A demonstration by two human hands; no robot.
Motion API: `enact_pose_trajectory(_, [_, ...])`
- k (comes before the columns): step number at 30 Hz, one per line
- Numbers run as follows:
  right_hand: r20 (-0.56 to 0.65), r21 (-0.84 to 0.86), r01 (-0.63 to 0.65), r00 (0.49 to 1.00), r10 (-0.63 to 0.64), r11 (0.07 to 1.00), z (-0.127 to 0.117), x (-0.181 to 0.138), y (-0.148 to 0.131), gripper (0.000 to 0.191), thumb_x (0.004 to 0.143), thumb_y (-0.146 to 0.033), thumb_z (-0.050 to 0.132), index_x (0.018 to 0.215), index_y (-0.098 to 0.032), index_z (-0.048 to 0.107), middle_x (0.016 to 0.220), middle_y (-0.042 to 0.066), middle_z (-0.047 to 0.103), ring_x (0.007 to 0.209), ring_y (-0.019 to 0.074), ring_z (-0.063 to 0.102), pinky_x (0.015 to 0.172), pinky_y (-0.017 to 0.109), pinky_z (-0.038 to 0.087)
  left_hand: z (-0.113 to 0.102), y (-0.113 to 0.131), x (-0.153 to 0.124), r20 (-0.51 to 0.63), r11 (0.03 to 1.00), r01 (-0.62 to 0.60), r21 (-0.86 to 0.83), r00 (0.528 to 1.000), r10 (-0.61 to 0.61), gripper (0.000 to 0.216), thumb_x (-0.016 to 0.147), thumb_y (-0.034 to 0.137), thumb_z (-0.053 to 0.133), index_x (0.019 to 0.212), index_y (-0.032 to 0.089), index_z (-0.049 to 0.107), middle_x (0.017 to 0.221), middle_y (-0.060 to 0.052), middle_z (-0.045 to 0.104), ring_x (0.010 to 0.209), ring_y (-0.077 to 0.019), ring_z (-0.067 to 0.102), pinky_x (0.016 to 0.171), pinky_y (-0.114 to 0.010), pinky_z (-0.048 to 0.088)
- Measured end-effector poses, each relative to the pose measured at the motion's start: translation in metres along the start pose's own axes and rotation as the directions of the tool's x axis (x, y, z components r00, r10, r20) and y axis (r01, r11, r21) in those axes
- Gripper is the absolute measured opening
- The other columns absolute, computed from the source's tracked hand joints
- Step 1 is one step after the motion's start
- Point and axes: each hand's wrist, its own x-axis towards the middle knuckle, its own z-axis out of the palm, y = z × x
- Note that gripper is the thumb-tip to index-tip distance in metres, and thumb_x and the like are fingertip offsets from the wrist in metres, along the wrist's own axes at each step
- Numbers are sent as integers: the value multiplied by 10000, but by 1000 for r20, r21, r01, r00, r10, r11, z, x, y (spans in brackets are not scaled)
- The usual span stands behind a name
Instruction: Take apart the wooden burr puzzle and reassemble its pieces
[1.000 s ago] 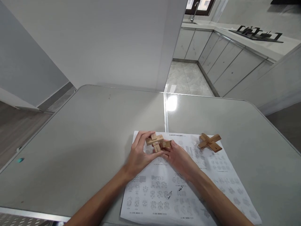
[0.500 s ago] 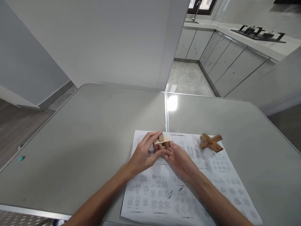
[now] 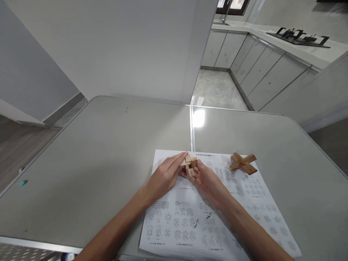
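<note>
Between my two hands sits a wooden interlocking puzzle [image 3: 190, 166] made of light and darker blocks, held above a printed sheet. My left hand [image 3: 166, 174] grips its left side, fingers bent over the top edge. From the right and below, my right hand [image 3: 206, 179] cradles it, with the thumb against its right end; some of those fingers are hidden behind the blocks. The paper sheet [image 3: 168, 246] carries rows of small puzzle diagrams and lies under both forearms. Farther right, a brown wooden cross-shaped puzzle [image 3: 243, 163] rests on the sheet's upper right part.
Two small shiny metal bits [image 3: 196, 223] lie on the paper near my right forearm. A small teal object [image 3: 23, 182] is by the left edge of the grey table [image 3: 81, 163]. Beyond stand a wall and a kitchen counter with a stove [image 3: 299, 38].
The wooden puzzle has been turned in my hands, so more of its block ends and a gap now show. My left thumb has moved out of sight behind it.
</note>
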Motion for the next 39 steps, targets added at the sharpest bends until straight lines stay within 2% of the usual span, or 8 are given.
enact_pose_trajectory(4, [-7,-41,26,1000,-26,999,2,-1,1,404,998,-580,682,1199,-250,797,1286,85,744,1301,291,648,1151,445,511,3,0,0,13,1000,-12,-10,1000,12,636,1069,87,501,1657,266,340,1443,-134,681,1236,-251,713,974,-453,668])
enact_pose_trajectory(8, [22,-66,27,999,-25,997,4,-3,0,398,975,-582,714,1146,-234,805,1253,97,757,1289,300,653,1160,469,491,2,1,1,45,997,-18,-69,999,22,674,1063,78,489,1676,282,298,1477,-138,654,1313,-258,668,1039,-486,636])
enact_pose_trajectory(13, [10,-105,-36,999,37,994,4,-5,2,437,942,-598,751,1145,-213,785,1201,125,776,1245,335,684,1117,507,505,2,4,1,69,989,-18,-150,997,28,868,951,342,781,1672,255,305,1521,-169,612,1355,-315,634,1083,-543,607])
enact_pose_trajectory(20, [-19,-290,99,994,-109,952,0,-8,9,505,1021,-695,555,1395,-358,507,1260,70,758,1171,271,715,1042,467,522,-1,5,1,-21,975,89,-204,995,-95,825,913,383,821,1620,297,404,1465,-126,666,1334,-292,656,1079,-505,616])
enact_pose_trajectory(26, [-74,-690,190,941,-329,699,-5,-7,5,394,1068,-647,474,1060,-277,609,936,43,725,862,255,667,818,382,525,-1,5,0,-16,981,13,-193,1000,-17,864,910,380,824,1640,308,370,1478,-133,656,1352,-300,645,1076,-518,614])
enact_pose_trajectory(32, [-24,-625,156,976,-218,765,-7,-3,-6,427,1052,-645,496,915,-264,633,931,26,695,894,246,644,831,350,531,-3,2,1,18,990,-68,-127,997,71,803,972,275,763,1652,308,338,1493,-129,642,1362,-286,634,1090,-514,593])
enact_pose_trajectory(35, [-30,-743,158,963,-268,651,-7,-6,-19,440,1041,-643,515,904,-248,651,929,39,714,885,243,647,793,339,515,-6,0,3,60,993,-36,-115,997,43,855,960,309,777,1668,315,296,1510,-126,626,1394,-291,601,1125,-530,563])
enact_pose_trajectory(39, [-130,-932,38,893,-430,360,-18,-25,-36,472,1043,-659,495,880,-244,647,717,15,661,635,204,576,604,325,430,-7,0,4,128,995,59,-84,991,-48,953,928,428,796,1684,300,231,1598,-155,532,1464,-326,529,1162,-574,526])
